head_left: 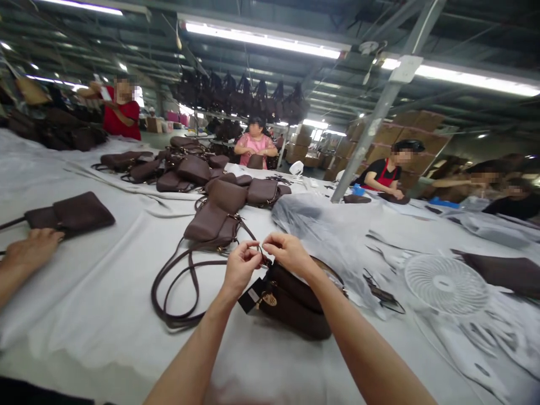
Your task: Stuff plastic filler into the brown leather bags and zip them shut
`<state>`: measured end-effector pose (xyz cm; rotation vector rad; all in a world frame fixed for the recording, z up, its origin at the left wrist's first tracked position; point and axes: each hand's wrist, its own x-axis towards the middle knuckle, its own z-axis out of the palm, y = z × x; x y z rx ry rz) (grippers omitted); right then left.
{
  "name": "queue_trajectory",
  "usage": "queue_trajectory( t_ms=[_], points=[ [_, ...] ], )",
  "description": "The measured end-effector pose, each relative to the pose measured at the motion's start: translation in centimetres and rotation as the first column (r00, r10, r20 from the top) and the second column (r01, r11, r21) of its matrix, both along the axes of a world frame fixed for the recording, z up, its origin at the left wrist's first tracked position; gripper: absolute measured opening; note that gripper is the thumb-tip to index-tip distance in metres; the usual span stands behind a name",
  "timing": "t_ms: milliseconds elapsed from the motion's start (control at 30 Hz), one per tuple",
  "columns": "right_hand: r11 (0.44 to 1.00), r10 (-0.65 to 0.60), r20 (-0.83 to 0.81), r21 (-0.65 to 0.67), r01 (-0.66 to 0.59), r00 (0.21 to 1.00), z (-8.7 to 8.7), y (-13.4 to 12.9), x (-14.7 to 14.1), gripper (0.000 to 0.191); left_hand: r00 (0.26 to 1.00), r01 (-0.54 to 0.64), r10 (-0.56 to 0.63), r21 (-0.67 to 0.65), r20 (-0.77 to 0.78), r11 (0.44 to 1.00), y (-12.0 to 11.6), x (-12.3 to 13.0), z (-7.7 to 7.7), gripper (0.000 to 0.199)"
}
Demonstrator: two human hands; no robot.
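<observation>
A dark brown handbag (295, 309) lies on the white-covered table right in front of me, with a gold-coloured emblem (270, 300) on its side. From its near left end hangs a black tag (252, 296). Above that end, my left hand (242, 265) is closed in a pinch, and the fingers of my right hand (287, 253) are pinched just beside it. A dark strap or cord passes by both fingertips; what exactly they hold is too small to make out. A looped brown strap (158, 298) lies to the left of my left hand.
Brown bags (194, 169) are heaped beyond my hands. A co-worker's hand (36, 250) touches another bag (84, 214) at left. Clear plastic sheeting (312, 225) and a white fan (446, 286) lie at right. A slanted metal post (371, 129) rises behind; several people work around the table.
</observation>
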<state>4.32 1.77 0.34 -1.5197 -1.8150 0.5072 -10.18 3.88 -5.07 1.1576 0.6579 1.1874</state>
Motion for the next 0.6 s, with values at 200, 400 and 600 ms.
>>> queue_trajectory(
  t_ms=[200,400,600],
  points=[
    [0.999,-0.031,0.041,-0.024,0.032,0.999,0.3,-0.1,0.1,0.016,0.999,-0.009,0.011,-0.045,0.044,0.999,0.1,-0.1,-0.1,0.034],
    [0.999,0.034,0.16,0.009,-0.036,0.987,0.7,-0.3,-0.2,0.019,0.998,-0.011,0.01,0.007,0.06,1.0,0.2,0.3,-0.5,0.036],
    [0.995,0.099,0.151,-0.027,-0.097,0.983,0.9,-0.5,-0.6,0.017,0.998,-0.006,0.005,0.023,0.061,1.0,0.6,0.4,-1.3,0.031]
  ],
)
